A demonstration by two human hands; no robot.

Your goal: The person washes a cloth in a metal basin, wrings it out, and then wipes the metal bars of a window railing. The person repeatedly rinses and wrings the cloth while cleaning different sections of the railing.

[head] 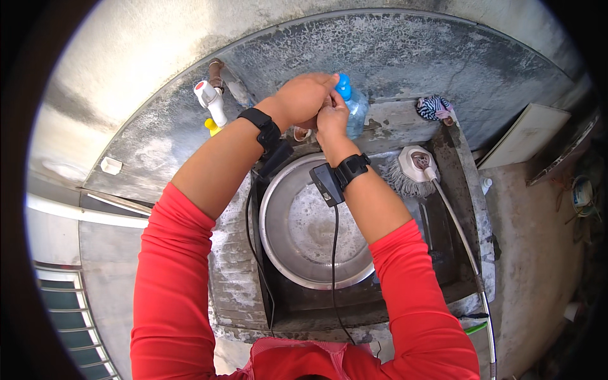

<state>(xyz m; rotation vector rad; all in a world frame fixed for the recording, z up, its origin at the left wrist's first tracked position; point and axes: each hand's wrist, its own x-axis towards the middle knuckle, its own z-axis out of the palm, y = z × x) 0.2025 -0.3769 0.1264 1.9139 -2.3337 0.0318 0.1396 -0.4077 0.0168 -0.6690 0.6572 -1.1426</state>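
Observation:
Beyond the basin, my left hand and my right hand meet with fingers bent close together. They are beside a clear plastic bottle with a blue top, on the sink's back ledge. My left fingertips are at the edge of the blue top; my right fingers curl just below them, by the bottle's neck. Whether they grip the bottle or something small is hidden by the hands. Below my wrists, a round metal basin with foamy water sits in the concrete sink.
A string mop leans in the sink's right side, its handle crossing the rim. A white tap and a yellow cap are at back left. A striped cloth lies on the back right corner. Black cables hang from my wrist straps.

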